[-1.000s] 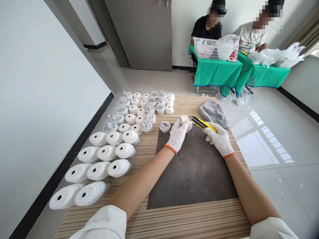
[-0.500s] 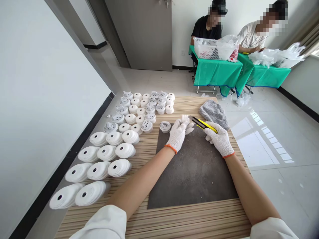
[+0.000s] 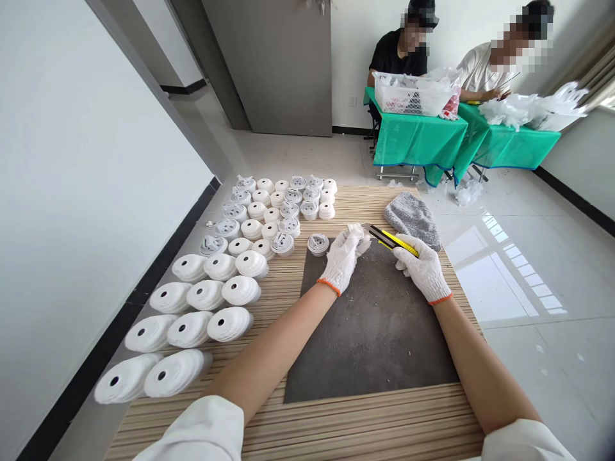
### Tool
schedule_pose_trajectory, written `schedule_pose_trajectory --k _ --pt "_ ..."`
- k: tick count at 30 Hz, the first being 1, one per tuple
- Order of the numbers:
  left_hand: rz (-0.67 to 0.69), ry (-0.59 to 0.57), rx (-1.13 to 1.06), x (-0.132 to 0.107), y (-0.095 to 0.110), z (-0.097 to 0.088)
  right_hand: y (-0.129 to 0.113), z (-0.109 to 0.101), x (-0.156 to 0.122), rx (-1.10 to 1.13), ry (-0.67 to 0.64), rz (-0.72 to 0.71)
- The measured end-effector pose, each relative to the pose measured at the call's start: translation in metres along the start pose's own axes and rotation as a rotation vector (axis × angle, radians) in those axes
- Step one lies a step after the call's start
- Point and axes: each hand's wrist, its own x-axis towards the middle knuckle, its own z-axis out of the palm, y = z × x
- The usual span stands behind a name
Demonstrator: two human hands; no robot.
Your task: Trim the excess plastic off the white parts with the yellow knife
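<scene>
My left hand [image 3: 342, 256], in a white knit glove with an orange cuff, pinches a small white piece [image 3: 354, 228] whose kind I cannot make out. A yellow and black utility knife [image 3: 394, 241] is gripped in my gloved right hand [image 3: 423, 266], its blade pointing left, close to the white piece. Both hands are over a dark grey mat [image 3: 369, 339]. Beside my left hand, a round white and grey part [image 3: 318, 244] lies at the mat's upper left corner.
Stacks of white discs with centre holes [image 3: 189, 330] fill the table's left side, with several round grey-topped parts [image 3: 289, 209] behind. A grey cloth [image 3: 412, 219] lies at the right. Two people sit at green-covered tables [image 3: 418, 141] beyond, with a white basket [image 3: 408, 95].
My left fingers have curled in slightly, and the white piece has shifted a little to the left and down. The knife and my right hand have barely moved.
</scene>
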Motion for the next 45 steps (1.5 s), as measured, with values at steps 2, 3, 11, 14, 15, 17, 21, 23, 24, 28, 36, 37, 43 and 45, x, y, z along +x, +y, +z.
schedule_pose_trajectory --k 2,3,11,14,15,17,21,23,24,28,36,37,43,45 --pt "0.014 -0.006 0.025 0.001 -0.002 -0.002 0.0 0.0 0.0 -0.007 -0.021 -0.006" --pt "0.024 -0.009 0.037 0.002 -0.002 -0.003 0.0 0.0 0.0 -0.02 -0.03 -0.009" --pt "-0.025 -0.025 0.174 -0.001 0.0 -0.005 -0.001 0.0 -0.001 -0.058 -0.018 -0.016" --pt "-0.019 -0.023 0.173 -0.003 0.002 -0.003 -0.003 0.0 -0.002 -0.059 -0.002 -0.008" --pt "-0.014 -0.02 0.17 -0.003 0.002 -0.003 -0.003 0.001 -0.002 -0.057 -0.01 -0.008" --pt "-0.01 -0.012 0.169 -0.002 0.002 -0.004 -0.002 0.001 -0.002 -0.06 -0.029 -0.016" --pt "-0.03 -0.005 0.132 -0.001 0.001 -0.004 -0.001 0.001 -0.001 -0.044 0.01 -0.012" --pt "-0.025 0.004 0.117 -0.001 0.001 -0.004 -0.001 0.001 -0.001 -0.033 -0.011 -0.009" --pt "-0.019 0.007 0.117 -0.001 0.001 -0.003 -0.001 0.0 -0.001 -0.035 -0.026 -0.011" --pt "-0.026 -0.041 0.112 -0.002 0.004 -0.003 -0.001 0.0 -0.002 -0.027 -0.001 -0.004" --pt "-0.025 -0.048 0.109 -0.008 0.01 0.001 0.0 -0.001 -0.001 0.012 0.0 -0.005" --pt "-0.023 -0.041 0.099 -0.007 0.01 0.002 -0.001 -0.001 -0.002 0.012 -0.015 -0.009" --pt "-0.029 0.014 0.001 -0.004 0.012 0.003 0.0 -0.001 -0.001 0.014 0.007 0.011" --pt "-0.026 0.011 -0.009 -0.003 0.012 0.003 0.0 -0.001 -0.001 0.017 -0.015 -0.001"
